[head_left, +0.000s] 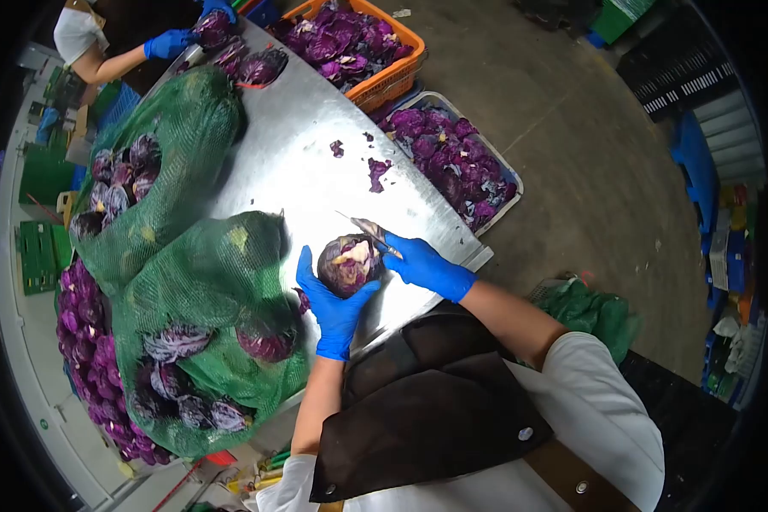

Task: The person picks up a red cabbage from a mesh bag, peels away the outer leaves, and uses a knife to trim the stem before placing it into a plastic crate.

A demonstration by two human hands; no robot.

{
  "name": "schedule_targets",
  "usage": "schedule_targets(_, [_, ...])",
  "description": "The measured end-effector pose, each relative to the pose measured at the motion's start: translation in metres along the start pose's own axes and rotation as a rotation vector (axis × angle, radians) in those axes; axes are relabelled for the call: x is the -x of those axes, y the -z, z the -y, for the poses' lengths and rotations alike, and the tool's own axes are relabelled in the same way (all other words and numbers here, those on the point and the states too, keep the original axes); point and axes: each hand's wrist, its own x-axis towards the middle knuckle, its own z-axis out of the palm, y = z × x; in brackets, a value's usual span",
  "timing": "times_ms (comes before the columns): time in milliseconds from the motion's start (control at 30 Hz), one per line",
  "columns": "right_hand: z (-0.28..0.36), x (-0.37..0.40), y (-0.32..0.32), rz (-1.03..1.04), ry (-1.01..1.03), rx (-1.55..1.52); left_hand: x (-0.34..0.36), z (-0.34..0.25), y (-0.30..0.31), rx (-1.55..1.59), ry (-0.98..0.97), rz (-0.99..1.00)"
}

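Head view: left hand (333, 309) grip clamped on cabbage (348, 263); right hand (424, 266) clamped on knife (369, 229).

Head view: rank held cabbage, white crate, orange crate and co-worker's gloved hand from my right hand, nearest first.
From the right hand with the knife:
1. held cabbage, just left of it.
2. white crate, above and right.
3. orange crate, farther up.
4. co-worker's gloved hand, top left.

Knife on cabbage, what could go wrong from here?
1. The knife in the right hand cuts at the red cabbage, close to the left hand cupping it: a slip could cut the glove.
2. The cabbage is near the steel table edge; it might drop.
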Motion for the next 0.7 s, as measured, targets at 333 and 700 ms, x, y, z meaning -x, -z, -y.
schedule_targets(333, [0.029,-0.009,0.015,-0.169,-0.122,0.079,0.003,0.021,0.018,0.308,0.169,0.011])
schedule_targets(700, [0.077,-0.008,0.0,-0.038,0.096,0.194,-0.013,0.002,0.009,-0.12,-0.018,0.126])
